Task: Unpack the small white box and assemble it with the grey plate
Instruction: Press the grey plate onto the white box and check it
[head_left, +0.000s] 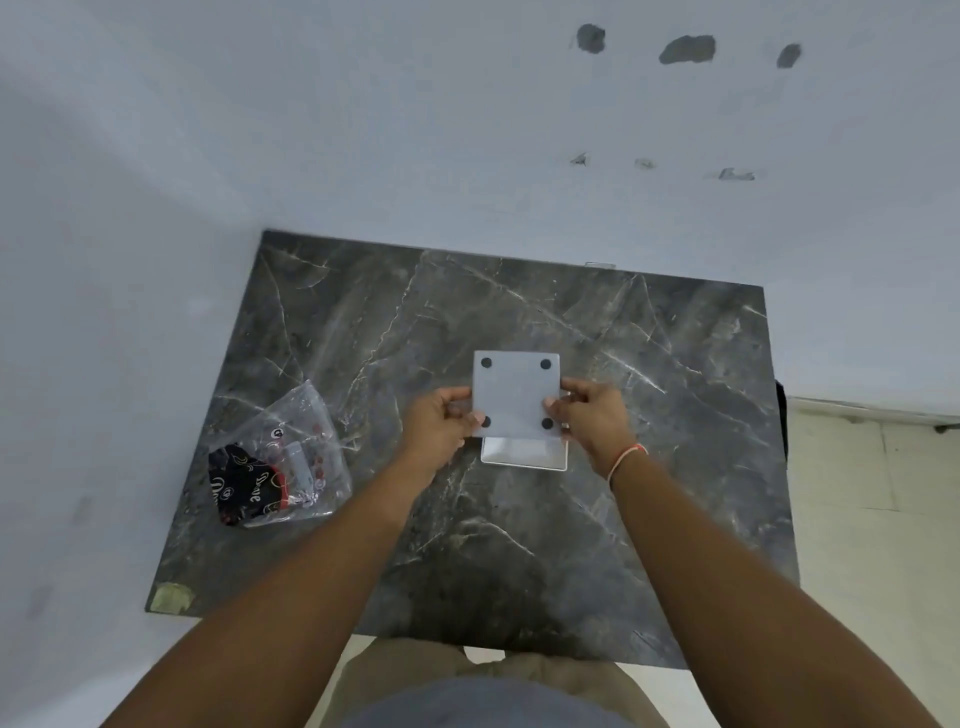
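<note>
Two bare forearms with no sleeves. The right hand (592, 415) has a thin red-and-white thread bracelet (626, 457) at the wrist. The left hand (441, 426) wears nothing. Khaki trousers (395, 670) and a grey shirt hem (483, 704) show below.

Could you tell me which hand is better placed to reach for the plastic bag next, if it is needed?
Left, probably. The plastic bag lies on the table on the left hand's side. The right hand would have to cross over. Both hands now grip the grey plate, so one must let go first.

Pale grey plate (516, 395) with black dots, dark veined marble table (649, 415)
</note>
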